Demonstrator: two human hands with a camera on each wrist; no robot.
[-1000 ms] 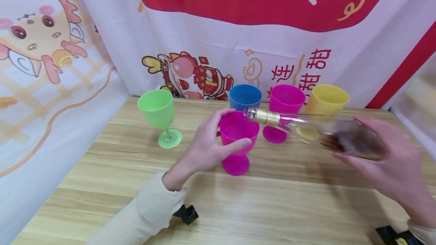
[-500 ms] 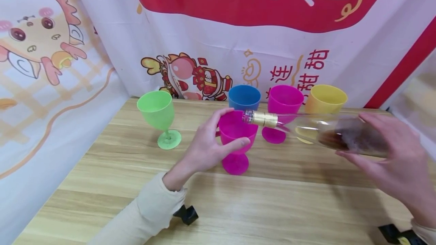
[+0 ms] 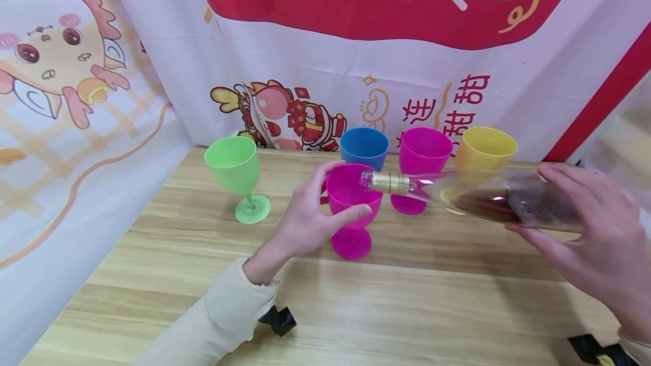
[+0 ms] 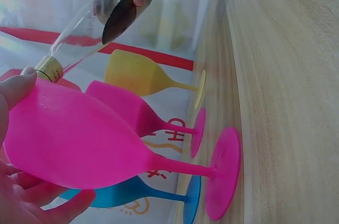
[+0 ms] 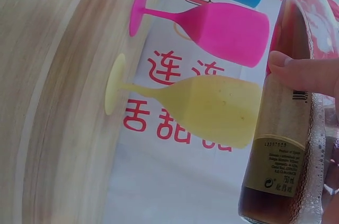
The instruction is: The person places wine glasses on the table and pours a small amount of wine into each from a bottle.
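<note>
My left hand grips the bowl of the front pink goblet, thumb on the near side and fingers round the far side. The goblet stands upright with its foot at the tabletop. In my right hand is a clear wine bottle with dark liquid, a label and a gold neck band. It lies nearly level, its mouth over the goblet's rim and its base to the right. In the left wrist view the bottle's gold neck band shows just beyond the rim. No liquid stream is visible at the mouth.
Behind stand a blue goblet, a second pink goblet and a yellow goblet, partly covered by the bottle. A green goblet stands at the left. The wooden table meets a printed cloth backdrop.
The bottle has come to lie more level, its mouth slightly lower at the goblet's rim, and its dark liquid reaches further toward the neck. My left hand keeps its grip on the pink goblet.
</note>
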